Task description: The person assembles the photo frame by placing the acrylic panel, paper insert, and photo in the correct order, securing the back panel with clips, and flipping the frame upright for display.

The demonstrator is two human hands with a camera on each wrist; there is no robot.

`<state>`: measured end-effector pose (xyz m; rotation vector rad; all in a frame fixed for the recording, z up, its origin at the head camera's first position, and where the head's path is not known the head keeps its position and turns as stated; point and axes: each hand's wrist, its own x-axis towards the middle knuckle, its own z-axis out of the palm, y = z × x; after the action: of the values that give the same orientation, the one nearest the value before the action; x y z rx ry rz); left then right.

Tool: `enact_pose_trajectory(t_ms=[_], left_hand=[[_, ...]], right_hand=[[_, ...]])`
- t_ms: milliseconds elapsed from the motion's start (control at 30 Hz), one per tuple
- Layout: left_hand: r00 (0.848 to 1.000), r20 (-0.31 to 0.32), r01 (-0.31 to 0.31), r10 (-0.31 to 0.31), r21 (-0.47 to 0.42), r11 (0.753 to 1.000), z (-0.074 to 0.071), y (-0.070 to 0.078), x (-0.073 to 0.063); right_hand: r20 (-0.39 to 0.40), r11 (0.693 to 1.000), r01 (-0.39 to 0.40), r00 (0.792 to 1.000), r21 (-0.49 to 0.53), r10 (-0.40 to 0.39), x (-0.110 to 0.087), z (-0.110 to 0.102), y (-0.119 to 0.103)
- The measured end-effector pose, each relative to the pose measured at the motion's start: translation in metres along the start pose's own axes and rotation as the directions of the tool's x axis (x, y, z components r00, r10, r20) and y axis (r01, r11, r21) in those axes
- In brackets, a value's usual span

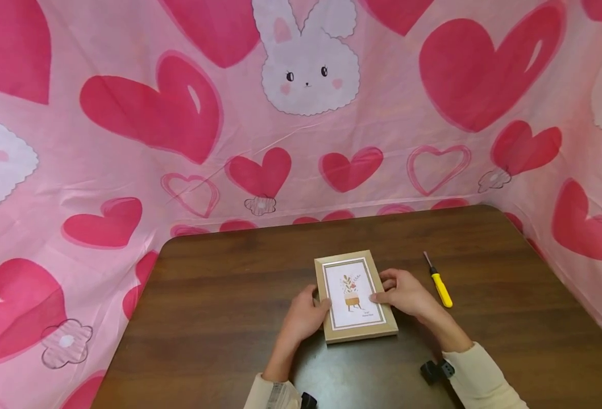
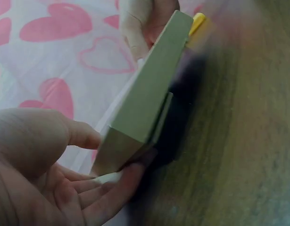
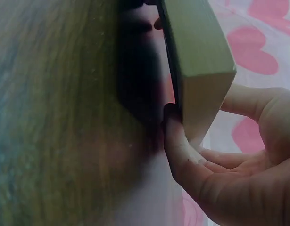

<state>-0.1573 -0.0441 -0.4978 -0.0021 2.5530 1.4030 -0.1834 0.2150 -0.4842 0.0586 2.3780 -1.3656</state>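
Observation:
A gold picture frame [image 1: 360, 335] with a white print of a potted plant is held face up between both hands, just above the table. My left hand [image 1: 303, 315] grips its left side, thumb on the front edge. On the opposite side my right hand [image 1: 407, 292] pinches the frame, its thumb reaching over the front. In the left wrist view the fingers [image 2: 121, 190] curl under the frame's edge [image 2: 145, 99]. Seen from the right wrist, the fingers [image 3: 182, 157] likewise wrap beneath the frame's side [image 3: 201, 42]. The back of the frame is mostly hidden.
A screwdriver [image 1: 441, 288] with a yellow handle lies on the brown wooden table [image 1: 219, 312], to the right of the right hand. A pink cloth [image 1: 301, 130] with hearts and rabbits hangs behind the table and along its sides.

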Motion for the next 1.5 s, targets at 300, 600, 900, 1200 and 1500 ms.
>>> enact_pose_trajectory(t_ms=[300, 600, 900, 1200, 1500], left_hand=[[0.989, -0.142, -0.017, 0.047, 0.202, 0.979, 0.003, 0.005, -0.004], [0.98, -0.198, 0.029, 0.029, 0.286, 0.958, 0.006, 0.007, -0.008], [0.976, -0.219, 0.06, 0.01, 0.31, 0.949, 0.009, 0.004, -0.011], [0.967, -0.256, 0.084, 0.016, 0.376, 0.923, 0.01, 0.006, -0.015], [0.969, -0.246, 0.093, 0.01, 0.4, 0.912, 0.011, 0.005, -0.013]], right_hand=[[-0.049, 0.991, 0.015, 0.999, -0.135, -0.022, 0.001, 0.009, -0.005], [-0.069, 0.979, 0.057, 0.995, -0.198, -0.072, 0.0, 0.016, -0.005], [-0.073, 0.957, 0.08, 0.992, -0.278, -0.104, 0.0, 0.019, -0.006], [-0.07, 0.948, 0.097, 0.99, -0.305, -0.124, -0.002, 0.02, -0.008], [-0.065, 0.944, 0.085, 0.992, -0.318, -0.111, -0.001, 0.02, -0.008]])
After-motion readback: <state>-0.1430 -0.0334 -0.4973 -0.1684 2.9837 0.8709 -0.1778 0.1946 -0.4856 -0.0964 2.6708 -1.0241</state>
